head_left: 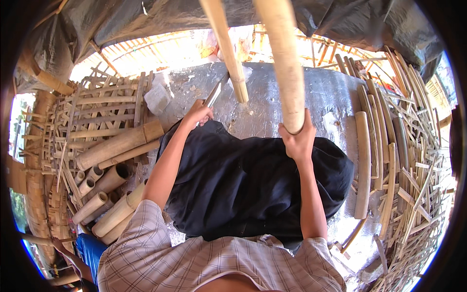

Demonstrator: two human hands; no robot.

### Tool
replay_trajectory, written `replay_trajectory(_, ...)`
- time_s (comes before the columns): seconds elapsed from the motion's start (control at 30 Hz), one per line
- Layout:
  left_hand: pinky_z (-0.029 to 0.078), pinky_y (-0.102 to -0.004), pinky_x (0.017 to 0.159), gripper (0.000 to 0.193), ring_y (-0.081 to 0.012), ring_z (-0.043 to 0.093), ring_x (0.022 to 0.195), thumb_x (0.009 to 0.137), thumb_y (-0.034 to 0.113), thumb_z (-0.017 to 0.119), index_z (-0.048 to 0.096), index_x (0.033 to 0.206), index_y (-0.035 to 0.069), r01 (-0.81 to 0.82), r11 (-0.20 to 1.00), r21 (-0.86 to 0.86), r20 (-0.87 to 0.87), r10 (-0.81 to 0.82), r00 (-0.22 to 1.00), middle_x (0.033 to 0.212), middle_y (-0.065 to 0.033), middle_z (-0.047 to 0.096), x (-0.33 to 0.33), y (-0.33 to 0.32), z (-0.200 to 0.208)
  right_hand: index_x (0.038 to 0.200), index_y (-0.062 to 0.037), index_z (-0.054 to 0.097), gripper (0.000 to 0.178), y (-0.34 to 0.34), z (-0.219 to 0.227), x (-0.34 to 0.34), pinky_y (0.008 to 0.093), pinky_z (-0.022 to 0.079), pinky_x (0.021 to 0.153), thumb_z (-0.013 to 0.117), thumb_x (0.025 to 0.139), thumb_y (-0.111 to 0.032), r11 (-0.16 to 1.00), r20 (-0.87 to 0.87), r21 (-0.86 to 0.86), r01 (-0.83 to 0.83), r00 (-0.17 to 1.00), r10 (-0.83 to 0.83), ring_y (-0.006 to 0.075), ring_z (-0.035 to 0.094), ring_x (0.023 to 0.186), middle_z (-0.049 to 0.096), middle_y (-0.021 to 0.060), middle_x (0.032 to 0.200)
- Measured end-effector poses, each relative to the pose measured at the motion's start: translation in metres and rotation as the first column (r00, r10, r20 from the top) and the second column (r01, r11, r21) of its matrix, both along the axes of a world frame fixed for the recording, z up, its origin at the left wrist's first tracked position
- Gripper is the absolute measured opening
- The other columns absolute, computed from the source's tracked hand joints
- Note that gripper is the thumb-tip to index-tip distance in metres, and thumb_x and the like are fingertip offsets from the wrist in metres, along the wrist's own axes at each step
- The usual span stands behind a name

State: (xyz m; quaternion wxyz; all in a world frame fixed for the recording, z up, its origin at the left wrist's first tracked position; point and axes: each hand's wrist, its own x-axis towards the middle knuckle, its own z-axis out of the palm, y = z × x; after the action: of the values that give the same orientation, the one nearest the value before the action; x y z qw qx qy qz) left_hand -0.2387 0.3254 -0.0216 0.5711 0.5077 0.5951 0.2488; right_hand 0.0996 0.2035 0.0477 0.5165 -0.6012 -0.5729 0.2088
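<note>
Gripping: right fingers (308,121) wrapped round the near end of one thick bamboo pole (286,68), best held steady; left fingers (207,117), well apart, clenched on one knife (213,94), best kept angled clear of the right.

Single head-worn wide fisheye view, facing down over lap (248,185), hands (197,114) near.

Thicker bamboo pole (286,73), slightly blurred, its upper end cut off by the top edge; knife (212,95), its handle hidden within the left hand (197,115); black cloth (243,180), concealing the person's lap.
</note>
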Motion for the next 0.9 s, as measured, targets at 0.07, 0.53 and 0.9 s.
replay_trajectory(0.07, 0.031, -0.0303, 0.038, 0.014, -0.0096, 0.040, 0.039, 0.081, 0.003, 0.065, 0.051, 0.083, 0.007, -0.016, 0.997, 0.075, 0.069, 0.011, 0.998, 0.055, 0.0007, 0.046, 0.004, 0.002, -0.001, 0.101, 0.0033, 0.059, 0.034, 0.007, 0.002, 0.003, 0.0387, 0.055, 0.065, 0.074, 0.074, -0.010, 0.993, -0.137, 0.103, 0.061, 0.989, -0.046, 0.0307, 0.072, 0.067, 0.068, 0.0190, 0.076)
replay_trajectory(0.53, 0.037, -0.0266, 0.048, 0.018, -0.0091, 0.048, 0.052, 0.084, 0.006, 0.072, 0.054, 0.082, 0.008, -0.220, 0.896, 0.385, 0.165, 0.168, 0.972, 0.071, 0.0008, 0.056, 0.001, 0.027, -0.021, 0.105, -0.0034, 0.069, 0.044, 0.049, -0.098, 0.028, 0.0503, 0.057, 0.079, 0.080, 0.068, -0.023, 0.842, 0.345, -0.495, 0.213, 0.938, -0.034, 0.0422, 0.073, 0.091, 0.074, 0.0246, 0.095)
replay_trajectory(0.9, 0.026, -0.0270, 0.044, 0.030, -0.0063, 0.040, 0.046, 0.080, 0.004, 0.078, 0.050, 0.072, 0.012, -0.214, 0.885, 0.415, 0.275, 0.102, 0.956, 0.060, 0.0042, 0.047, 0.036, 0.036, -0.009, 0.118, -0.0091, 0.064, 0.051, 0.077, -0.153, 0.015, 0.0520, 0.057, 0.088, 0.080, 0.074, -0.030, 0.809, 0.513, -0.580, 0.091, 0.812, 0.277, 0.0408, 0.070, 0.105, 0.073, 0.0202, 0.110)
